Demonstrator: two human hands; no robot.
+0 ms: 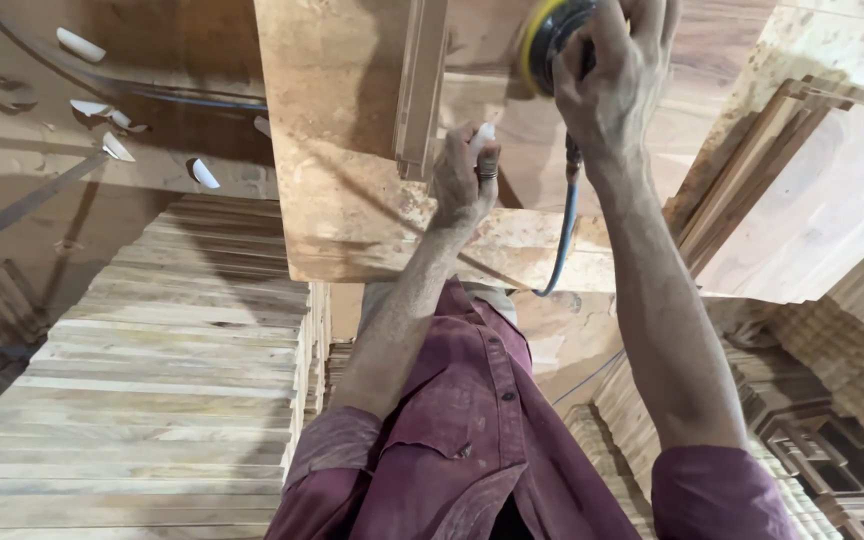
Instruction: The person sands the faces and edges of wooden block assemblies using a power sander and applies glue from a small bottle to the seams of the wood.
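Observation:
My right hand [617,75] grips a round power sander [552,42] with a yellow rim, pressed near the top of a dusty workbench board [342,150]. A blue-grey hose [564,235] hangs from the sander down past my wrist. My left hand [464,178] is closed on the near end of a narrow wooden strip [422,85] that lies lengthwise on the board. A small white piece shows between its fingers. Both forearms come out of rolled maroon sleeves.
A tall stack of pale wooden planks [162,390] sits at the left. Flat boards [812,190] lean at the right, above carved wooden pieces [822,440]. White scraps [82,45] lie on the dusty floor at upper left.

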